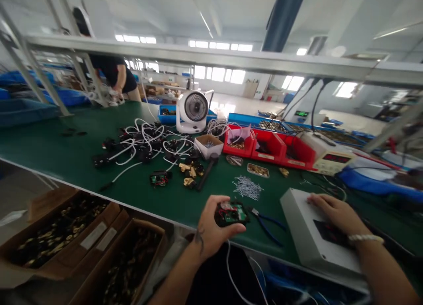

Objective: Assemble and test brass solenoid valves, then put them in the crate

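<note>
My left hand (211,230) is closed around a small black housing with a green circuit board (235,212) inside; red wires show on the board. A white cable (229,265) hangs below this hand. My right hand (335,212) rests on the top of a grey metal box (299,212), its fingers reaching toward the far edge, and nothing shows in its grasp. Between the two hands lie blue-handled cutting pliers (269,228). Just beyond them is a pile of small silvery screws or pins (247,188). Another black housing with a board (160,178) lies farther left.
Black parts with white cables (142,142) are heaped around a white fan (193,113). Red bins (266,148), a white carton (209,146), brass pieces (190,175) and a power supply (332,159) line the back. Cardboard boxes (109,247) stand below left. A person (115,78) stands beyond.
</note>
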A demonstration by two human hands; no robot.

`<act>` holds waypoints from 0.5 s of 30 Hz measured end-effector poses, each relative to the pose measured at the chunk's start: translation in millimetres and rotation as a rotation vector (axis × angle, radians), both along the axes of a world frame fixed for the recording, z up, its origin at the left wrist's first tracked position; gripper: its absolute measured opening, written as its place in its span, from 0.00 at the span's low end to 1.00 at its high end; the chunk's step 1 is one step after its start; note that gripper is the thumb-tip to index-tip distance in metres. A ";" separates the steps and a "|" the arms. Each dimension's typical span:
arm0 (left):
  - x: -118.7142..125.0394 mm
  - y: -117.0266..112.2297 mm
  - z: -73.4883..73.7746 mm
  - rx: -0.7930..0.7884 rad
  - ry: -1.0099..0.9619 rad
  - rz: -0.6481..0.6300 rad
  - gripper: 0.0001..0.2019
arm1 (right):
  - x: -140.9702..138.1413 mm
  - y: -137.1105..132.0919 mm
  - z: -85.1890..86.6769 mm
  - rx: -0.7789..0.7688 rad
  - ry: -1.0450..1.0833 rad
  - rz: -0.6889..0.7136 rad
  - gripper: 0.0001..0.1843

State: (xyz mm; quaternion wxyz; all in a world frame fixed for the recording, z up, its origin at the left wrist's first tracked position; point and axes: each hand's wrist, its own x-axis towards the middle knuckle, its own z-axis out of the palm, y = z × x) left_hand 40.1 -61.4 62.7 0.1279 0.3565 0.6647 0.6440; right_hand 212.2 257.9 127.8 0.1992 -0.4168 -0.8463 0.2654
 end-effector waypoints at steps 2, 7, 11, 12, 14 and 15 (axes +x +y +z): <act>3.9 -5.5 13.9 0.139 0.069 0.019 0.31 | -3.6 -5.6 0.2 0.051 -0.031 -0.023 0.23; 12.9 -20.6 35.0 0.230 0.299 0.067 0.34 | 2.0 -1.5 -11.0 0.059 -0.053 -0.051 0.27; 19.7 -31.3 42.3 0.248 0.414 0.056 0.35 | 8.5 3.5 -18.5 0.068 0.028 0.012 0.29; 20.9 -33.1 43.8 0.245 0.425 0.058 0.36 | 9.3 4.0 -19.5 0.072 0.052 0.033 0.29; 22.6 -35.5 46.5 0.238 0.435 0.066 0.37 | 10.0 3.9 -20.5 0.073 0.074 0.059 0.28; 23.2 -36.2 47.5 0.238 0.440 0.069 0.37 | 10.1 3.5 -20.5 0.069 0.074 0.063 0.28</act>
